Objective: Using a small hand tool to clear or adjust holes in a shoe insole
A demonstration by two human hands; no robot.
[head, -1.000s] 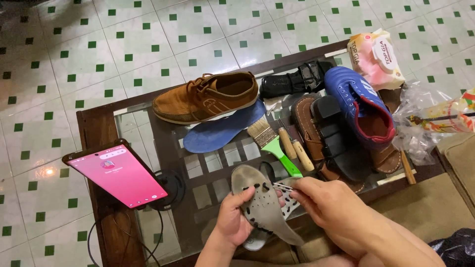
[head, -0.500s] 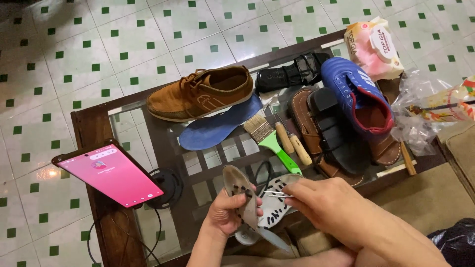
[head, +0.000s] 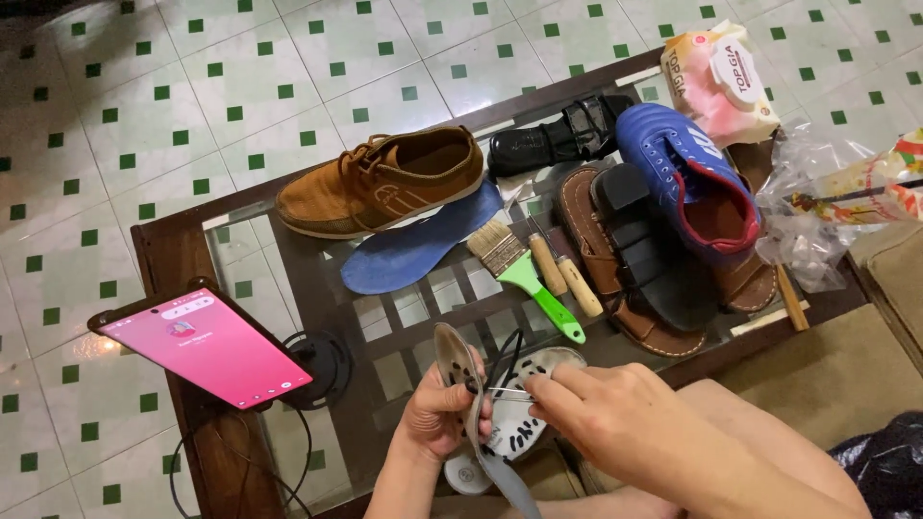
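Grip check: left hand (head: 437, 418) pinches the grey insole (head: 468, 404) edge-on now, flat-ish a second ago. Right hand (head: 615, 423) closes on a thin needle (head: 508, 392) against it, just above the bench (head: 385, 317), near the green-handled brush (head: 524, 274).

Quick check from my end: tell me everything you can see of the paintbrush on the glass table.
The paintbrush lies flat on the glass table, slanting from upper left to lower right. It has pale tan bristles, a silvery metal band and a bright green handle that looks like plastic. Its bristles lie close to the blue insole; whether they touch is unclear. Two wooden-handled tools lie just beside it. Neither hand touches it; it looks dry and clean.
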